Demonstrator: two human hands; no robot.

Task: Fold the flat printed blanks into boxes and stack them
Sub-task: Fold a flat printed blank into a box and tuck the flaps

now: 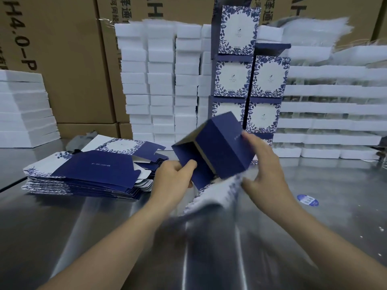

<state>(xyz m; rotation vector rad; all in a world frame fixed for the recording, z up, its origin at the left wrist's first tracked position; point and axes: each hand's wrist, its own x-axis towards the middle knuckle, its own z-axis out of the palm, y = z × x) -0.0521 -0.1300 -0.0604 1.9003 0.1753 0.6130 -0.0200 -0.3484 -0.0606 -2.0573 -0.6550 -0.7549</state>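
Tall brown corrugated cartons are lining the back wall, with columns of white foam blocks standing in front of them, likely inserts kept within reach. The shiny steel table is carrying everything else. Finished blue-and-white floral printed boxes are sitting stacked in two columns at the back centre, against the foam, so done work is staying out of the folding zone. A pile of flat navy-and-floral printed blanks is lying near the left arm, handy for the next pick. The half-folded navy cardboard box is being held tilted above the table between both hands, flaps not yet closed, its lower floral panel motion-blurred. The left hand is pinching a navy flap, thumb on top, probably to crease it inward. The right hand is gripping the box's right side, bracing it. A small round blue sticker is lying on the table just beside the right forearm.
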